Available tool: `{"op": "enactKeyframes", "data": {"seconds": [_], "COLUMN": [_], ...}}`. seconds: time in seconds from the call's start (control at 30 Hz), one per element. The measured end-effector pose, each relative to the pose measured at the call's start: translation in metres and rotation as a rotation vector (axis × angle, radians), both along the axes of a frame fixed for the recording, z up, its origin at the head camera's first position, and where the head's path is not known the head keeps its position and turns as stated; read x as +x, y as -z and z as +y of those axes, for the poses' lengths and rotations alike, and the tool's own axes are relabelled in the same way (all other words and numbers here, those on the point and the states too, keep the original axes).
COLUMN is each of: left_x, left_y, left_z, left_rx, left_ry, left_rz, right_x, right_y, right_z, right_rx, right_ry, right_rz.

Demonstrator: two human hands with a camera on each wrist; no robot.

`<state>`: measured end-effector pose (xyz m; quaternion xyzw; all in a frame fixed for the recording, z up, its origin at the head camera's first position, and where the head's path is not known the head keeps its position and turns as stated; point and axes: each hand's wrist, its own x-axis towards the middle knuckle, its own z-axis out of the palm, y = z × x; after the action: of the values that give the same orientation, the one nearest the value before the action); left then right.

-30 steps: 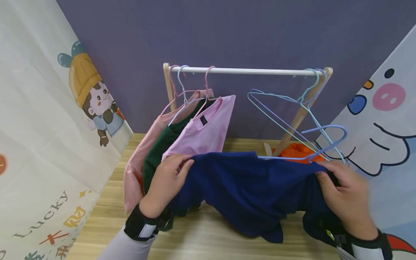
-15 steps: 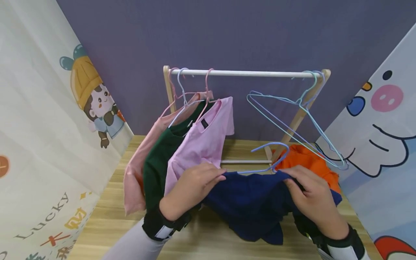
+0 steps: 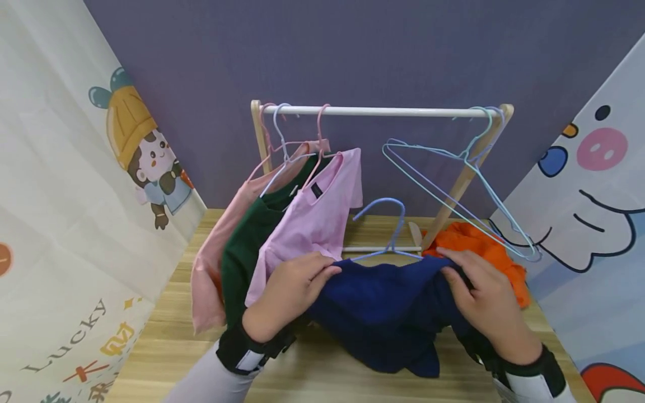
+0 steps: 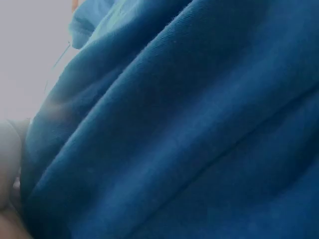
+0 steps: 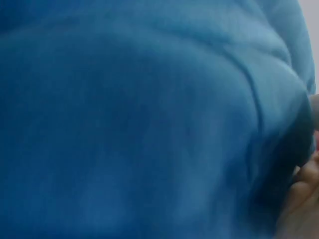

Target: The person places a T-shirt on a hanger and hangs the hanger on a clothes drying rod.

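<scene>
Between both hands in the head view hangs a navy blue T-shirt (image 3: 383, 308). My left hand (image 3: 289, 291) pinches its left shoulder, thumb toward me. At the other shoulder my right hand (image 3: 486, 299) grips the fabric between thumb and fingers. A blue-violet hanger (image 3: 395, 229) pokes up out of the neckline, its hook pointing left; its lower part is hidden inside the shirt. Blue cloth (image 4: 174, 124) fills most of the left wrist view, and the same shirt (image 5: 149, 124) nearly covers the right wrist view, with fingers at the edge.
Behind stands a small rack with a white rail (image 3: 393, 111). Pink (image 3: 216, 268), dark green (image 3: 247, 252) and lilac (image 3: 307, 224) tops hang at its left end. Bare hangers (image 3: 453, 154) hang at the right, above a crumpled orange garment (image 3: 473, 246) on the wooden table (image 3: 166, 336).
Both hands have come closer together, with the shirt bunched between them. The hanger has shifted left in the neckline, its hook now more upright. The orange garment shows more on the right.
</scene>
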<state>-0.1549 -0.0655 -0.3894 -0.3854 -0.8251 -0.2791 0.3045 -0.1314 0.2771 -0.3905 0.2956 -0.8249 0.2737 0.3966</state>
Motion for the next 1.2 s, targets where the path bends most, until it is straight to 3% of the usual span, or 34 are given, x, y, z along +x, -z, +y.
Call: {"op": "enactKeyframes", "data": {"seconds": [0.2,0.47,0.7,0.8,1.03,1.2], "left_x": [-0.003,-0.004,-0.004,-0.004,-0.002,0.002], "left_y": [-0.002,-0.006,-0.007,-0.005,0.003,0.006], "left_z": [-0.017,-0.031,-0.031,-0.029,-0.016,-0.01], "left_rx": [0.065,0.092,0.111,0.105,0.04,0.015], "left_ry": [-0.019,-0.071,-0.067,-0.045,-0.006,0.01], "left_rz": [-0.001,-0.017,-0.018,-0.004,0.065,0.05], "right_x": [-0.008,-0.006,-0.001,0.002,0.006,0.011], "right_y": [0.005,0.019,0.026,0.024,0.006,0.006], "right_z": [0.024,0.045,0.048,0.047,0.026,0.013], "right_rx": [-0.076,-0.241,-0.37,-0.307,0.083,0.107], "right_ry": [0.07,0.158,0.191,0.187,0.082,0.034], "right_rz": [0.007,-0.154,-0.199,-0.156,-0.004,0.006]}}
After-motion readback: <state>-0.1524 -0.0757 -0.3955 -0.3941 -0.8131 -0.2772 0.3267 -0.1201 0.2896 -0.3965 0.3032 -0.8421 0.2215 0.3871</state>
